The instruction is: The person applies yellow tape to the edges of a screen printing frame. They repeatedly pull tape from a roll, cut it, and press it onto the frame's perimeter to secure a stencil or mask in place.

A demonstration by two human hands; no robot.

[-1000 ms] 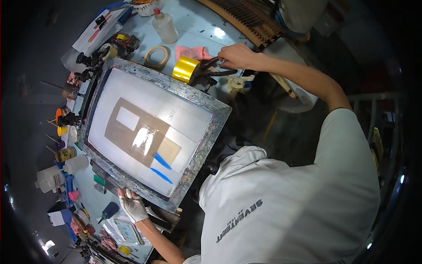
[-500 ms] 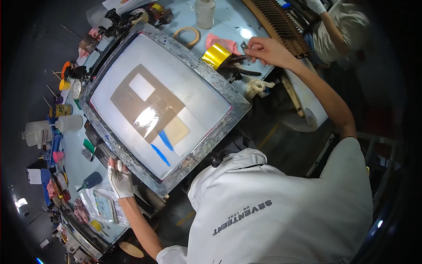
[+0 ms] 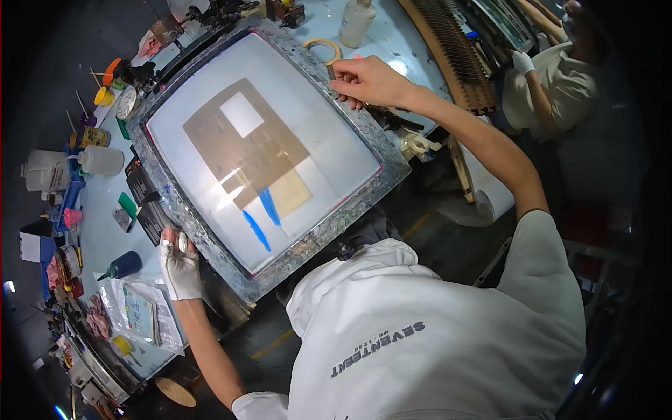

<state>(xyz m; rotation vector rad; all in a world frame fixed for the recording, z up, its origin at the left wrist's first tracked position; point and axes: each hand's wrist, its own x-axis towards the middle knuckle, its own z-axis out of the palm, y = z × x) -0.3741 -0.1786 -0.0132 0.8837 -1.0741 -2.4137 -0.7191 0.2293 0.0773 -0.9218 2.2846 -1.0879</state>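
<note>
A screen-printing frame with a pale mesh lies tilted before me; its rim is grey and paint-stained. On the mesh show a brown stencil area, a beige patch and two blue strips. My left hand, in a white glove with bare fingertips, bends its fingers at the frame's lower left edge. Over the upper right rim, my bare right hand is closed with a small grey flat piece at its fingertips, mostly hidden. That hand covers the yellow roll.
A masking tape roll and a clear bottle stand beyond the frame. White jugs, a dark squeeze bottle and plastic-wrapped packets lie left. At the upper right are a slatted rack and another person's gloved hand.
My right hand has moved left, from beside the yellow roll to over the frame's upper right rim. My left hand stays at the frame edge. The whole view has shifted slightly.
</note>
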